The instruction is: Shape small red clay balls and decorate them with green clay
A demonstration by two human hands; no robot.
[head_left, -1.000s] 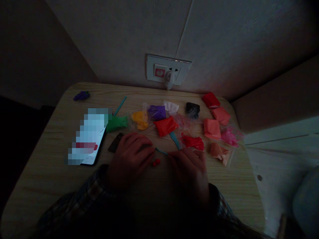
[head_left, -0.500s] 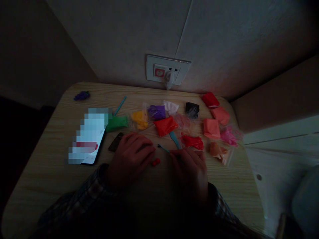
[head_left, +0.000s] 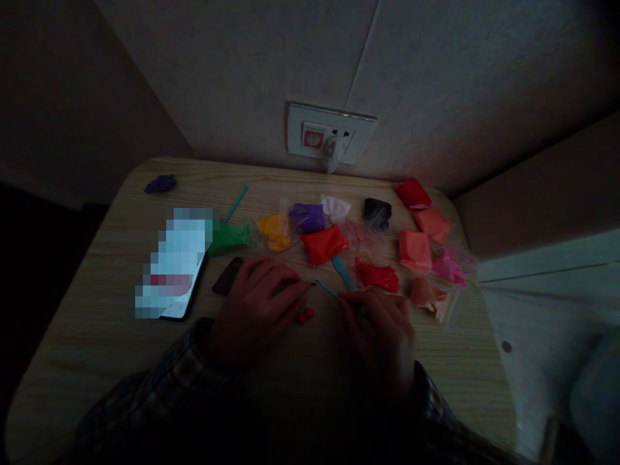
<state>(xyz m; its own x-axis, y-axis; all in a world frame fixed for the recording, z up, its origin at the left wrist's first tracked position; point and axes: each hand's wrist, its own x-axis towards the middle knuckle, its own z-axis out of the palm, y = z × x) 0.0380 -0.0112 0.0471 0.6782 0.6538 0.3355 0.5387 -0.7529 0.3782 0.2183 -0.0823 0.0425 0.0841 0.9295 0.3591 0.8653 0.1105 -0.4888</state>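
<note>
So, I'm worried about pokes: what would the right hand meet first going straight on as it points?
Likely the left hand, at its fingertips: the right hand holds a thin teal modelling tool pointing there, though depth is unclear.

A thin blue stick (head_left: 328, 290) is held at a slant, its small dark tip pointing left. Two round red balls (head_left: 309, 313) lie side by side near it.
</note>
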